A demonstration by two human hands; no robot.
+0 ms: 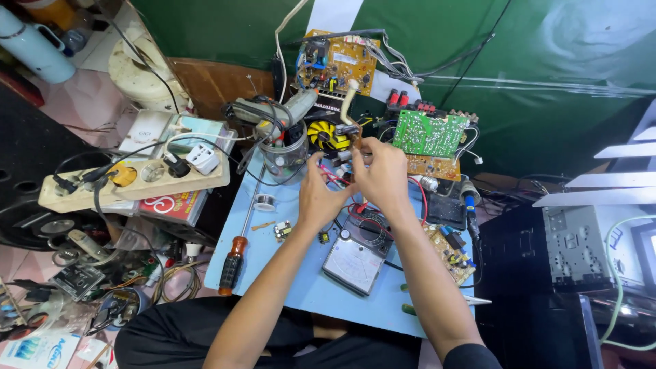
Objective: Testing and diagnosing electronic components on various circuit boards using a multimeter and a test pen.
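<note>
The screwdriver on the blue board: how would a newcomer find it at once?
Start at the light blue board on the person's lap. Along its left edge lies the screwdriver, shaft pointing away toward the clear jar. Its dark handle with an orange collar sets it apart from the grey analog meter nearby.

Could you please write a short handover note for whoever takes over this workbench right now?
Left hand: raised over the blue board, fingers pinched on something small that cannot be made out among the red wires.
Right hand: meets the left, fingertips on the same spot.
Things: analogue multimeter lies just below the hands; long screwdriver lies to its left; green circuit board stands behind the right hand; solder spool rests near the clear tool cup.
Done: cannot tell from this view.
Left: both hands are at the wires, the meter and screwdriver untouched.
</note>
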